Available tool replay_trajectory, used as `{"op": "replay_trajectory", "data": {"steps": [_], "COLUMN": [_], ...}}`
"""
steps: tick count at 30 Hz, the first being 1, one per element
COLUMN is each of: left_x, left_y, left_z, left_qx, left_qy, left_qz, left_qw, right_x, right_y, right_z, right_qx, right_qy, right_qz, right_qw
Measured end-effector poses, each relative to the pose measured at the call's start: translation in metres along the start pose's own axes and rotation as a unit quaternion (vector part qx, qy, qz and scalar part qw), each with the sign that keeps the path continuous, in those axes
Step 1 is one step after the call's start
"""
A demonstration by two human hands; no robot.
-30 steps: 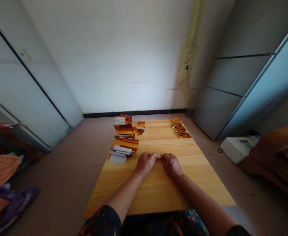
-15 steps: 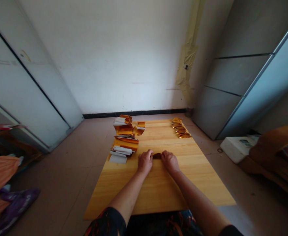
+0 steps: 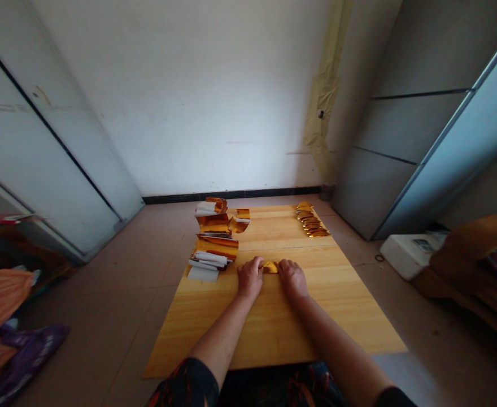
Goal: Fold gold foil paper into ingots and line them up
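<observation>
Between my two hands is a small folded piece of gold foil paper (image 3: pixel 270 267), its shiny side showing. My left hand (image 3: pixel 251 278) is closed on its left end, and my right hand (image 3: pixel 292 277) pinches the right end. Both hands rest low over the middle of the wooden table (image 3: pixel 274 328). Left of them lie loose stacks of gold foil paper (image 3: pixel 217 247), curled, with some pale grey undersides (image 3: pixel 203 274) facing up. Toward the far right corner, several folded gold pieces (image 3: pixel 312 220) lie in an overlapping row.
A white wall (image 3: pixel 214 113) rises beyond the table. To the right stand a grey refrigerator (image 3: pixel 401 124), a white box (image 3: pixel 407 257) and a wooden chair (image 3: pixel 477 254). White cabinet doors (image 3: pixel 53 141) and orange and purple bags (image 3: pixel 24 356) are on the left.
The foil piece between my hands looked dark brown before and now shows a bright gold face. My hands have hardly moved and still grip its ends.
</observation>
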State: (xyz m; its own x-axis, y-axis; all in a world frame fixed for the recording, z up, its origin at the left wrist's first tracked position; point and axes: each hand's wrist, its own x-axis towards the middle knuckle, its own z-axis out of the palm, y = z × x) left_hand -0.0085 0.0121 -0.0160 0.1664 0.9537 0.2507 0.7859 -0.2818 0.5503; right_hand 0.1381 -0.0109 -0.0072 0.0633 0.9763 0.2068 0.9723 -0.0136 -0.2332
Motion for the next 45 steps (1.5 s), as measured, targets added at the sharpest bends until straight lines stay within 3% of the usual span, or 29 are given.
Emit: {"op": "replay_trajectory", "data": {"steps": [22,27,31,38,45], "left_x": [-0.001,-0.004,-0.007,-0.007,-0.007], "left_y": [0.002,0.000,-0.002,-0.007,-0.008], "left_z": [-0.002,-0.001,-0.002,-0.002,-0.002], "left_qx": [0.046,0.033,0.013,-0.021,-0.030], "left_qy": [-0.013,-0.011,0.000,-0.037,-0.050], "left_qz": [0.013,0.049,0.063,0.072,0.044], "left_qw": [0.999,0.998,0.998,0.997,0.997], "right_x": [-0.002,-0.003,-0.004,-0.010,-0.009], "right_y": [-0.005,-0.002,0.006,0.023,0.020], "right_z": [-0.006,-0.003,0.002,-0.006,-0.012], "right_qx": [-0.003,0.032,0.082,0.136,0.057], "right_qy": [-0.040,-0.028,-0.010,-0.024,-0.045], "right_qz": [0.012,0.006,-0.019,-0.100,-0.020], "right_qw": [0.999,0.999,0.996,0.985,0.997]}}
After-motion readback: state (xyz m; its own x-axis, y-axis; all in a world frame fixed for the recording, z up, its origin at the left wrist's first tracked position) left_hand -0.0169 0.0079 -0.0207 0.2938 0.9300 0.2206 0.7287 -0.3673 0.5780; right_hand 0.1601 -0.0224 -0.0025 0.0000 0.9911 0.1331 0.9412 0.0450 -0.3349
